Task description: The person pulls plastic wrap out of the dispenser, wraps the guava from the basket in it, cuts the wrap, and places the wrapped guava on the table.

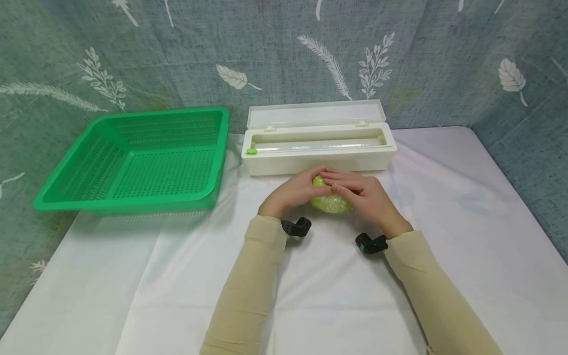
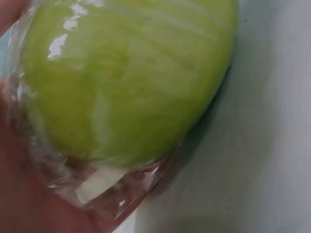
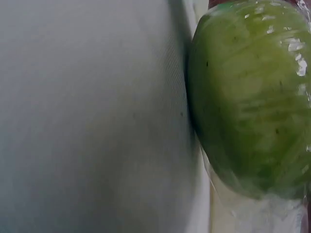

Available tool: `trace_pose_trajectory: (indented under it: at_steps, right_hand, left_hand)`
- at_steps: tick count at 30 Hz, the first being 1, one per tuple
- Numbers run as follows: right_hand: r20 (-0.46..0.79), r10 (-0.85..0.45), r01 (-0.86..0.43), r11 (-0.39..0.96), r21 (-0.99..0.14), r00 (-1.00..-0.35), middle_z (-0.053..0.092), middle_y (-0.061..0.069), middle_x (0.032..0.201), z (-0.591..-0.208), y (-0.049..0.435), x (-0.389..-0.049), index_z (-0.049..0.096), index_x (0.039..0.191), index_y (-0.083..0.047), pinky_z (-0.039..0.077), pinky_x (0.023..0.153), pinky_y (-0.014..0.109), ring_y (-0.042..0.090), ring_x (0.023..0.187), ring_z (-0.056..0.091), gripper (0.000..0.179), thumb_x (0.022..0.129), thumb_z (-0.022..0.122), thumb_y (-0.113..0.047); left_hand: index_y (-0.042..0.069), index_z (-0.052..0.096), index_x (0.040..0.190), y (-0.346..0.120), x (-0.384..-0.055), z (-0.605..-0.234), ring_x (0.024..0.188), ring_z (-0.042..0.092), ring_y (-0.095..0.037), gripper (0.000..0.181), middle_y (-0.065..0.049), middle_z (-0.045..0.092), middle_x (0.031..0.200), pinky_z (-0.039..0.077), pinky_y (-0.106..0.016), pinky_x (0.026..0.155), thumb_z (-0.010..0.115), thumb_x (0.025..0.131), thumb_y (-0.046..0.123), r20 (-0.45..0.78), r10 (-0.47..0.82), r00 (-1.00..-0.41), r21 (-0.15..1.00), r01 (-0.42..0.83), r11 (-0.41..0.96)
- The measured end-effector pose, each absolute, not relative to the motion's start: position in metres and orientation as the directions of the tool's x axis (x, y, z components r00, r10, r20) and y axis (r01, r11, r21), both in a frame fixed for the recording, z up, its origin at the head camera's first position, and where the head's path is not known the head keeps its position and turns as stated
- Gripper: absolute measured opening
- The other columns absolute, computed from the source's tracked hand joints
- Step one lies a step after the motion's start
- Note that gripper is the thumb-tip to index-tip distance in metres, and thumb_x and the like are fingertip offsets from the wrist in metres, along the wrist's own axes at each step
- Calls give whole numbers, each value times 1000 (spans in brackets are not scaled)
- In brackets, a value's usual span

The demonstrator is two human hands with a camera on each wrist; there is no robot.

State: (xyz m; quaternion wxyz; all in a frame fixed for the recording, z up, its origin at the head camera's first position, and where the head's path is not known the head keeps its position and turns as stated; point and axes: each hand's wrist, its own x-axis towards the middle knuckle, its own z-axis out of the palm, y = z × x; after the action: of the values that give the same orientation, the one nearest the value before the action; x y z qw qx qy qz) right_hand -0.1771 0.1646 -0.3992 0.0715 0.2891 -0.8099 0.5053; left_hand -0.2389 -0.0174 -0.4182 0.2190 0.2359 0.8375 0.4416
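A smooth green fruit [image 1: 332, 203], wrapped in clear cling film, rests on the white tablecloth. Its kind is hard to tell. My left hand [image 1: 296, 191] cups it from the left and my right hand [image 1: 369, 196] from the right, with the fingertips meeting over its top. In the left wrist view the film [image 2: 114, 191] bunches loosely at one end of the fruit, around a pale strip, against the palm. The right wrist view shows the fruit [image 3: 248, 102] with small dark specks and film gathered past its lower end. Parts of most fingers are hidden.
Just behind my hands stands a white cling film dispenser [image 1: 319, 161], its lid [image 1: 316, 116] raised and a green slider [image 1: 251, 151] at its left end. To the left sits a green plastic basket [image 1: 133, 204]. A patterned grey-green cloth [image 1: 275, 54] hangs behind the table.
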Motion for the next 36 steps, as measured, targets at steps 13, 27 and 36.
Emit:
trace_pose_trajectory:
  at_steps: [13, 27, 36]
  right_hand:
    - [319, -626, -659, 438, -611, -712, 28, -5, 143, -415, 176, -186, 54, 124, -24, 25, 101, 37, 13, 130, 24, 32, 95, 41, -29]
    - [271, -436, -479, 492, -727, -858, 52, -12, 123, -399, 169, -191, 69, 99, -22, 43, 83, 29, 6, 112, 47, 22, 87, 56, -36]
    - [315, -392, -500, 614, -611, -865, 52, -5, 124, -401, 166, -189, 63, 111, -16, 40, 89, 32, 13, 112, 49, 28, 86, 60, -27]
  left_hand:
    - [23, 41, 123, -31, -234, -398, 97, 49, -16, 58, 0, 48, 113, 40, -30, 82, 69, 75, 39, -233, 709, -666, 874, 177, 453]
    - [35, 35, 132, -37, -245, -403, 88, 53, -20, 67, 2, 49, 115, 43, -35, 77, 56, 74, 63, -272, 661, -699, 793, 227, 566]
    - [17, 50, 123, -51, -247, -394, 92, 55, -20, 52, 0, 54, 114, 49, -32, 71, 48, 85, 53, -304, 543, -783, 821, 74, 566]
